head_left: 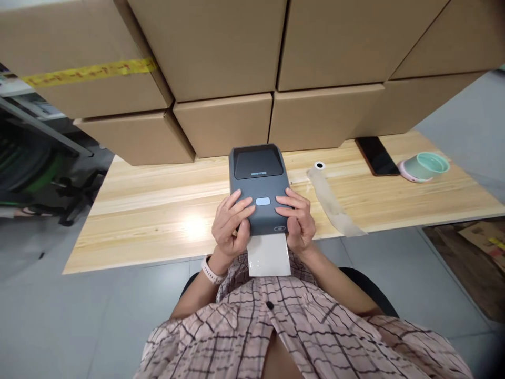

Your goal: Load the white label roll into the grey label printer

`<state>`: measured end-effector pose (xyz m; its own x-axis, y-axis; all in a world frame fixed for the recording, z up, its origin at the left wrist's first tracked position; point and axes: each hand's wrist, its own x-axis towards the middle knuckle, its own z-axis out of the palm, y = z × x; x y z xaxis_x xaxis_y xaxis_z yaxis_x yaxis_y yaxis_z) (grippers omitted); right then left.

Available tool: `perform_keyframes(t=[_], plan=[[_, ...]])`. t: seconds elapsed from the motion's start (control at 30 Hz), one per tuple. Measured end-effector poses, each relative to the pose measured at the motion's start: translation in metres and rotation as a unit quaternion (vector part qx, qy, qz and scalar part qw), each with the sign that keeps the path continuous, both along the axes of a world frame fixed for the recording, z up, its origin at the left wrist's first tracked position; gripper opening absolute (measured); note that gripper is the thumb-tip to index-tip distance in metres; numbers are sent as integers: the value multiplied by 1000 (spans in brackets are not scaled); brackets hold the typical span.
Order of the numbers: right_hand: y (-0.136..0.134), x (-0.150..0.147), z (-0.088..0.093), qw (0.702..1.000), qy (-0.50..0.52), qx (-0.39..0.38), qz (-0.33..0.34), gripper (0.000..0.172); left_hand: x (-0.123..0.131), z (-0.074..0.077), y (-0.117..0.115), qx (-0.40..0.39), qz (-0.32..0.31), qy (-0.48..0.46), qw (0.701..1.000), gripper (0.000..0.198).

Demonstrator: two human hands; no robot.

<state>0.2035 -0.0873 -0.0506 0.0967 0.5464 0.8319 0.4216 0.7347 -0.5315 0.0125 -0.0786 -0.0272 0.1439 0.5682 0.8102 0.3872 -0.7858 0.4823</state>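
Note:
A dark grey label printer (259, 187) with a glossy black lid window stands near the table's front edge. White label paper (269, 255) sticks out of its front and hangs over the edge toward my lap. My left hand (232, 221) grips the printer's left front corner, fingers on top and thumb at the front. At the right front corner my right hand (295, 218) holds it the same way. Between my fingertips lies a pale blue button (263, 201) on the top. Right of the printer, a loose translucent strip (331, 202) trails from a small white roll core (319, 165).
Stacked cardboard boxes (224, 123) line the back of the wooden table (150, 210). A phone (377, 156) lies at the back right, beside a teal cup (426, 166) on a pinkish base. Below on the right, flattened cardboard (481, 242) rests on the floor.

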Motion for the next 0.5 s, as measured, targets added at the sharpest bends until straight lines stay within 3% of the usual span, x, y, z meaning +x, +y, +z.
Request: perform_keyframes(t=[0.07, 0.17, 0.2, 0.27, 0.33, 0.4, 0.43, 0.5], plan=[[2, 0, 2, 1000, -6, 2, -5, 30, -3, -3, -11, -34, 25, -41, 998, 30], [2, -2, 3, 1000, -7, 3, -10, 29, -11, -13, -37, -54, 124, -161, 978, 32], [2, -3, 3, 1000, -5, 1, -13, 29, -13, -16, -47, -98, 131, -180, 970, 38], [2, -5, 2, 1000, 1, -1, -21, 29, -14, -18, -66, -286, 65, -157, 943, 49], [2, -6, 1, 1000, 5, 0, -26, 29, -11, -15, -78, -508, -50, -131, 850, 56], [1, -6, 3, 1000, 1, -3, -22, 29, -5, -8, -83, -640, -133, -159, 740, 60], [1, -4, 5, 1000, -8, -8, -19, 30, -3, -5, -84, -666, -159, -179, 707, 61], [0, -1, 13, 999, -43, -28, -16, 35, -1, 1, -81, -671, -186, -197, 690, 62]])
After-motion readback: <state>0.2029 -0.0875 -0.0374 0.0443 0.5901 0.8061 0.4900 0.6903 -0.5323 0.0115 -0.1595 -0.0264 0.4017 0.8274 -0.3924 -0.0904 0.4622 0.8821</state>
